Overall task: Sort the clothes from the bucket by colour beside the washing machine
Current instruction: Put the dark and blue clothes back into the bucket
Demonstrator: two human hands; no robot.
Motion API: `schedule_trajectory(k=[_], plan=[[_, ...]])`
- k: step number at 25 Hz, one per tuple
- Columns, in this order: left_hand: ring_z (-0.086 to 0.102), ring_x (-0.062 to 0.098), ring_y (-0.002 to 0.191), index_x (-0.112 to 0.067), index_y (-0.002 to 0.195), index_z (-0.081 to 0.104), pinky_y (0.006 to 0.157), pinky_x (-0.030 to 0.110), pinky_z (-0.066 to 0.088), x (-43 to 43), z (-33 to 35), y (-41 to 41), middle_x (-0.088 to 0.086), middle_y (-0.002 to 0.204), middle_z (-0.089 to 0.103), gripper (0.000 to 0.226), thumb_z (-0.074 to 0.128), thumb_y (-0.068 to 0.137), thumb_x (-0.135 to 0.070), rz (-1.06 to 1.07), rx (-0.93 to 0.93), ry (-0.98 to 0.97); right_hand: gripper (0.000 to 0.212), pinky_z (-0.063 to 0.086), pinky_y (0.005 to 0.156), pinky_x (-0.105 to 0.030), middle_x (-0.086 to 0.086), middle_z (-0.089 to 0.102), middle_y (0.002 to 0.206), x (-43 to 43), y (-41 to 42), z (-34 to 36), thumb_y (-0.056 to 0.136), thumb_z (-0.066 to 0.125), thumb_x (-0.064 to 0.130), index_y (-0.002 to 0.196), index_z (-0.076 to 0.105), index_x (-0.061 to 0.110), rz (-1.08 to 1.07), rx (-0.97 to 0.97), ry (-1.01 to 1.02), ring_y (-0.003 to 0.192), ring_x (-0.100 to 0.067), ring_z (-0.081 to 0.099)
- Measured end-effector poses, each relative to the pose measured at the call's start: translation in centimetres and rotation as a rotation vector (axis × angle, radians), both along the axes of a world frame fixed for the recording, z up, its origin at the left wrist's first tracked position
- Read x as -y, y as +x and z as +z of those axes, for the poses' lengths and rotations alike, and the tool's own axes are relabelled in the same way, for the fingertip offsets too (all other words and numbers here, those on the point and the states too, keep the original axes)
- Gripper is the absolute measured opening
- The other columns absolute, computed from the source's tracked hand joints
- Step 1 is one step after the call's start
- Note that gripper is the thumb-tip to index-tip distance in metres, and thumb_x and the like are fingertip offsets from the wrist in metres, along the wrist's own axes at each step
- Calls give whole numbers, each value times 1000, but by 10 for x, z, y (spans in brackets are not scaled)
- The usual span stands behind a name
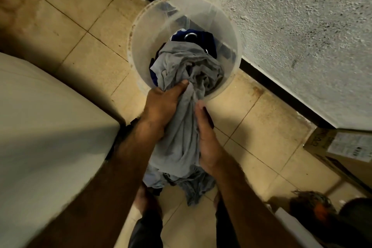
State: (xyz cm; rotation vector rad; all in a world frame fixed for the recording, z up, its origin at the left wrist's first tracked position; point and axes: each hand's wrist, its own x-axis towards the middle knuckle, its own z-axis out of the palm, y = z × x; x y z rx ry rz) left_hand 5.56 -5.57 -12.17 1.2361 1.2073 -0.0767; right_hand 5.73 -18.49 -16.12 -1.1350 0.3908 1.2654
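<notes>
A translucent white bucket (153,26) stands on the tiled floor against the wall. A grey garment (181,127) stretches from inside the bucket over its near rim and hangs down between my arms. My left hand (163,106) grips the garment at the bucket's rim. My right hand (207,143) holds its right side a little lower. Dark blue clothes (203,38) lie deeper in the bucket, partly hidden under the grey cloth. The white washing machine (46,137) fills the left side.
A rough white wall (291,26) with a dark skirting runs diagonally behind the bucket. A cardboard box (342,151) stands at the right. Dark items (314,207) lie at the lower right. My bare feet are on the beige tiles (80,16) below the cloth.
</notes>
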Motion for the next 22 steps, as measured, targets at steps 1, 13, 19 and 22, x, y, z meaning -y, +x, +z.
schedule_trajectory(k=[1, 13, 19, 22], plan=[[74, 20, 90, -13, 100, 75, 83, 31, 60, -3, -5, 3, 2, 94, 76, 29, 73, 88, -40, 7, -31, 6, 61, 50, 108, -42, 2, 71, 128, 0, -7, 4, 76, 74, 69, 126, 67, 34, 32, 58, -20, 125, -19, 64], [73, 2, 93, -24, 125, 57, 73, 16, 58, 29, -9, -41, -12, 100, 78, 48, 20, 105, -47, -199, 113, -375, 45, 53, 106, -48, -15, 66, 135, -35, 6, 15, 94, 72, 20, 135, 61, 5, -332, 270, -304, 124, -30, 64], [70, 6, 107, -28, 136, 52, 79, 17, 58, 35, -17, -41, -13, 112, 75, 49, 33, 98, -54, -209, 104, -346, 50, 53, 96, -37, -15, 65, 134, -37, 13, 17, 93, 73, 29, 134, 59, 4, -259, 260, -427, 121, -34, 63], [70, 3, 107, -25, 141, 49, 78, 14, 56, 36, -20, -39, -13, 117, 73, 46, 32, 104, -48, -239, 115, -289, 58, 54, 98, -43, -16, 63, 135, -34, 17, 17, 93, 70, 40, 137, 56, 5, -190, 270, -448, 119, -36, 63]])
